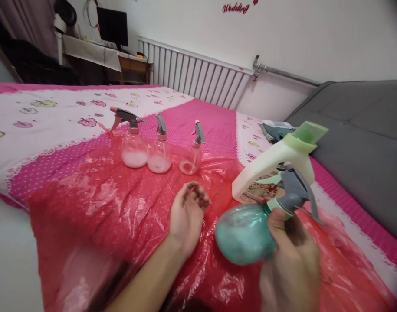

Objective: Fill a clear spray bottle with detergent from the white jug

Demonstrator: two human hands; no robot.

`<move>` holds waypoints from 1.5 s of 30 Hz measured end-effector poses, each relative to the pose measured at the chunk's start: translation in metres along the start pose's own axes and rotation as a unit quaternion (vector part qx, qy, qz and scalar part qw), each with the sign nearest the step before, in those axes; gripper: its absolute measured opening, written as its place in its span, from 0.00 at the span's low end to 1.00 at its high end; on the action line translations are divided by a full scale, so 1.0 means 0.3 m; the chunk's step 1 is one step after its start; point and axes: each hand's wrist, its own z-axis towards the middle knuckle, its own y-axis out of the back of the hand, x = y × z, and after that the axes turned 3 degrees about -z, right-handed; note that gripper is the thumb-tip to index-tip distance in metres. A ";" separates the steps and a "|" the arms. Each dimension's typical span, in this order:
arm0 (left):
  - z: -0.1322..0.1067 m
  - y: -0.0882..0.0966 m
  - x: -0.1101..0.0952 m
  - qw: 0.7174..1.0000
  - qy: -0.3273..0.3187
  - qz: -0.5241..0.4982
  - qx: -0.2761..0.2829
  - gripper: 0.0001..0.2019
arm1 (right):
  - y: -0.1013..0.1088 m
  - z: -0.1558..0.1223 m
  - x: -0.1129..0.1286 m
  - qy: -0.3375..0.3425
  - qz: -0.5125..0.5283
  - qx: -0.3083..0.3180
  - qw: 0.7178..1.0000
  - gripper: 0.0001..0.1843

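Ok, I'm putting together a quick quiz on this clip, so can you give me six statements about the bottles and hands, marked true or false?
1. The right hand holds the teal bottle. True.
2. The teal bottle is upright. False: it is tilted well over.
3. Three clear bottles stand on the red plastic. True.
4. The left hand grips a clear bottle. False: it is open, with nothing in it.
5. In the picture, the white jug is left of the clear bottles. False: it is to their right.
6. Each clear bottle has a sprayer on top. True.
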 end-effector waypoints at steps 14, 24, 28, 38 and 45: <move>-0.022 -0.015 -0.020 0.988 0.085 -0.072 0.111 0.33 | -0.005 -0.011 -0.002 0.025 -0.039 0.014 0.999 0.31; -0.028 -0.017 -0.018 0.976 0.085 -0.034 0.196 0.33 | 0.038 -0.012 0.005 -0.012 -0.028 0.103 0.994 0.32; -0.030 -0.016 -0.016 0.974 0.091 -0.025 0.205 0.34 | 0.036 -0.015 0.011 -0.022 -0.012 0.128 0.991 0.31; -0.026 -0.003 -0.017 0.963 0.137 -0.048 0.225 0.36 | 0.052 -0.005 0.006 -0.003 -0.089 0.120 0.989 0.34; -0.019 -0.003 -0.019 0.963 0.147 -0.060 0.219 0.36 | 0.072 -0.001 0.038 0.007 -0.119 0.201 0.972 0.30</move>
